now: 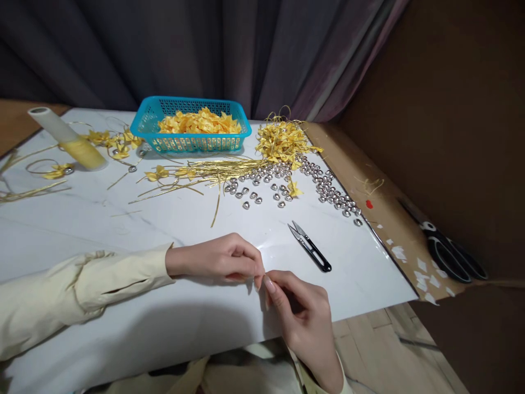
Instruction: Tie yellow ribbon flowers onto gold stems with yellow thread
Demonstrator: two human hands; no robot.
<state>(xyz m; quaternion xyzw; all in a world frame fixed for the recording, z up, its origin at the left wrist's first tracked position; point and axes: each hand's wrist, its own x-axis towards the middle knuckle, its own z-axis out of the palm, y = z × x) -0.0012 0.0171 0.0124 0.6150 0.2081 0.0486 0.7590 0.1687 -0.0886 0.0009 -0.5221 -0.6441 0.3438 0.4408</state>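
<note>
Toward six o'clock on the white table (361, 276), my left hand (229, 258) and right hand (307, 307) pinch narrowly, tips together; anything held, I can't tell. Best pinch lightly, snips (313, 252) near at two o'clock.

Head-worn view, forward and down onto the nearby table (164, 224)

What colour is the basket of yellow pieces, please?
The basket is turquoise blue, seen best in the head view.
</note>
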